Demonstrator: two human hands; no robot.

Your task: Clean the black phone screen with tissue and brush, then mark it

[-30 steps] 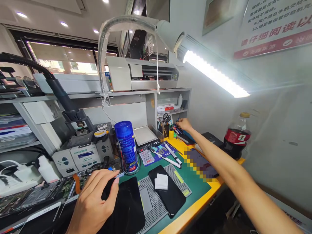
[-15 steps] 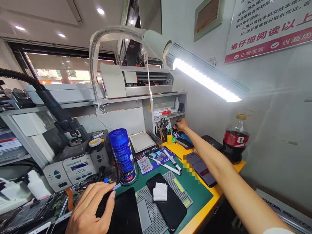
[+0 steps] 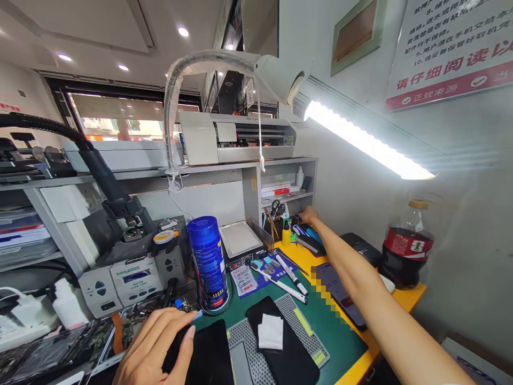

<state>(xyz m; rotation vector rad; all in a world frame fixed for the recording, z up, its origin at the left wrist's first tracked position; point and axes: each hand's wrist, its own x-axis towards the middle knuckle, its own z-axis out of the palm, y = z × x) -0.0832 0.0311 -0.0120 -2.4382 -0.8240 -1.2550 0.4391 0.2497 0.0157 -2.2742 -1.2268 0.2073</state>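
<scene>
My left hand [image 3: 158, 345] is at the lower left. Its fingers are stretched out and its thumb is apart from them, over the left side of a black glossy screen [image 3: 212, 355]. A small light-blue strip shows at the fingertips. My right hand [image 3: 308, 215] is far off at the back right by the shelf, fingers curled at a small dark thing I cannot make out. Near it are scissors [image 3: 277, 208] and a yellow bottle [image 3: 286, 234]. A black phone [image 3: 294, 366] with a folded white wipe [image 3: 271, 332] on it lies on a grey textured pad [image 3: 316, 339].
A blue spray can [image 3: 207, 267] stands mid-bench. Two white pen-like tools [image 3: 292, 275] lie on a blue card. Under my right arm is a lit phone [image 3: 332, 283]. A cola bottle [image 3: 409, 246] stands at the right edge. A lamp [image 3: 368, 139] hangs overhead.
The view has swung slightly left, so things sit further right. My right hand has shifted a little at the shelf, and its fingers show less. My left hand has stayed by the black screen.
</scene>
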